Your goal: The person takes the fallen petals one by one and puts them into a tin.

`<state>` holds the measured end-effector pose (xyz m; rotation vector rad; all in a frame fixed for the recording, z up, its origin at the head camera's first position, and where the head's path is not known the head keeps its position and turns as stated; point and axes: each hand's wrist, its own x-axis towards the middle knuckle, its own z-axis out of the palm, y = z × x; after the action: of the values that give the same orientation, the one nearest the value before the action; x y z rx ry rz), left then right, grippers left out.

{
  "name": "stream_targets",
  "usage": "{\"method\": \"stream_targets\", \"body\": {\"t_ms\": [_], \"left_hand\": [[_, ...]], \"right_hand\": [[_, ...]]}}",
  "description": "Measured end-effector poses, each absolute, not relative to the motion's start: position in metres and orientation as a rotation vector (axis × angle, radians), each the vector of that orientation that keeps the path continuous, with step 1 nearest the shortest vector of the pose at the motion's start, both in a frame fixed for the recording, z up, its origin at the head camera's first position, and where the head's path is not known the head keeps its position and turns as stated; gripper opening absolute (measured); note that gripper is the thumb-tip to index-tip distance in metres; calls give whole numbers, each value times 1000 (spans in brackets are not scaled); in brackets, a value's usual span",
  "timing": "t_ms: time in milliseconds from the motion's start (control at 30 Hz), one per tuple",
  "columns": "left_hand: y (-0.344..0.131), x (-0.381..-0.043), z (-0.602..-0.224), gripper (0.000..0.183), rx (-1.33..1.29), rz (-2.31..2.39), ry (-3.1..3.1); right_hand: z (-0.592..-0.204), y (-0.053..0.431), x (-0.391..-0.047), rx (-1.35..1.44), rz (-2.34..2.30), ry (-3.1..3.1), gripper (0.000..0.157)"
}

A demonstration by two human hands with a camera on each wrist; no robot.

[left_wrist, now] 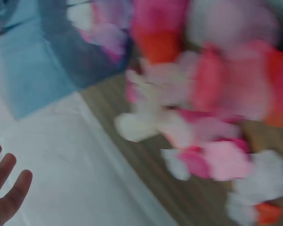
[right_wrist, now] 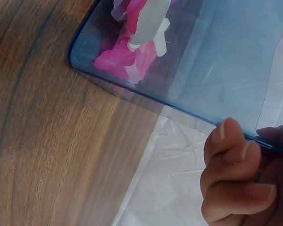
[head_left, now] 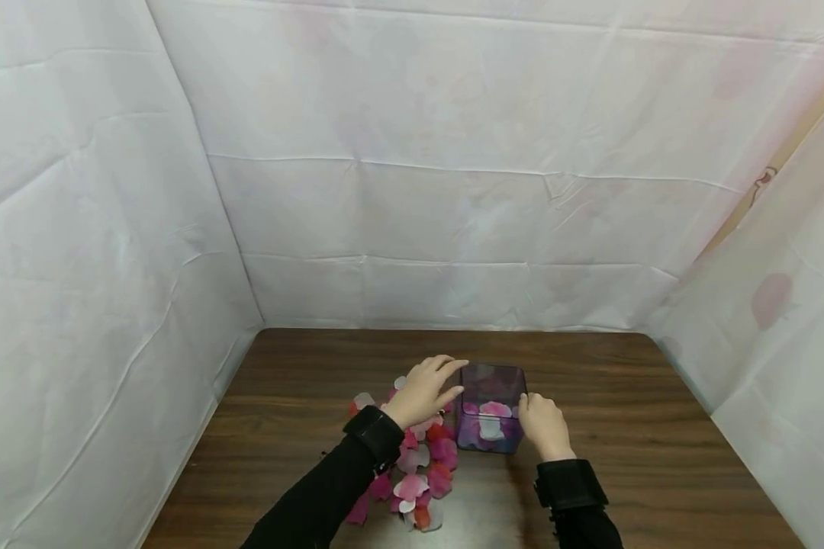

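Observation:
A see-through, bluish-purple box [head_left: 474, 442] stands upright on the table, with pink and white artificial petals [right_wrist: 127, 56] inside near its bottom. My right hand [head_left: 544, 425] pinches the box's right upper rim between thumb and curled fingers. Beside the box's left upper edge, my left hand [head_left: 424, 391] hovers over the loose petals with its fingers spread and nothing in them. Its fingertips [left_wrist: 20, 186] also show at the edge of the left wrist view. Below and left of that hand lies a pile of pink, red and white petals [head_left: 412, 486], partly hidden by the forearm.
The brown wood-grain table [head_left: 645, 442] carries the box and the petals. White cloth walls [head_left: 453, 213] rise along its back and both sides. Some petals lie close against the box's left side.

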<state>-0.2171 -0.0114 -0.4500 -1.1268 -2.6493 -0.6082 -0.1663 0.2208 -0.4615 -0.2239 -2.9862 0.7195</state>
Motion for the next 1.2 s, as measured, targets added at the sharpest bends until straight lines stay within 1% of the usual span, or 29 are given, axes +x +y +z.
{"method": "stream_targets", "body": {"t_ms": [67, 233, 267, 433, 500, 667, 833, 867, 967, 1133, 1200], "left_hand": [[-23, -216, -460, 46, -1094, -634, -2683], [-51, -211, -487, 31, -1108, -631, -2771], [-56, -209, -494, 30, -1130, -598, -2798], [-73, -196, -521, 47, -1224, -449, -2997], [-76, -190, -528, 49, -1224, -421, -3024], [-76, -186, -541, 33, -1190, -434, -2937], [-73, -191, -547, 9, -1164, -531, -2768], [-73, -192, -547, 7, -1151, -545, -2743], [-73, -195, -546, 10, -1113, -527, -2708], [-72, -198, -540, 5, -1114, -475, -2684], [-72, -199, -535, 7, -1113, -472, -2675]], "right_hand": [[-461, 221, -167, -211, 713, -2990, 40], [-461, 220, -168, -199, 708, -3003, 38], [-461, 221, -168, -200, 711, -3004, 38], [-461, 220, -167, -214, 734, -3013, 39], [-462, 218, -166, -223, 743, -3015, 40], [-463, 216, -165, -249, 754, -3015, 40], [-461, 218, -166, -238, 736, -3002, 40], [-461, 218, -166, -235, 730, -3001, 40], [-461, 218, -167, -241, 732, -3004, 40], [-460, 219, -166, -236, 729, -3005, 40], [-460, 219, -165, -233, 730, -3007, 40]]}}
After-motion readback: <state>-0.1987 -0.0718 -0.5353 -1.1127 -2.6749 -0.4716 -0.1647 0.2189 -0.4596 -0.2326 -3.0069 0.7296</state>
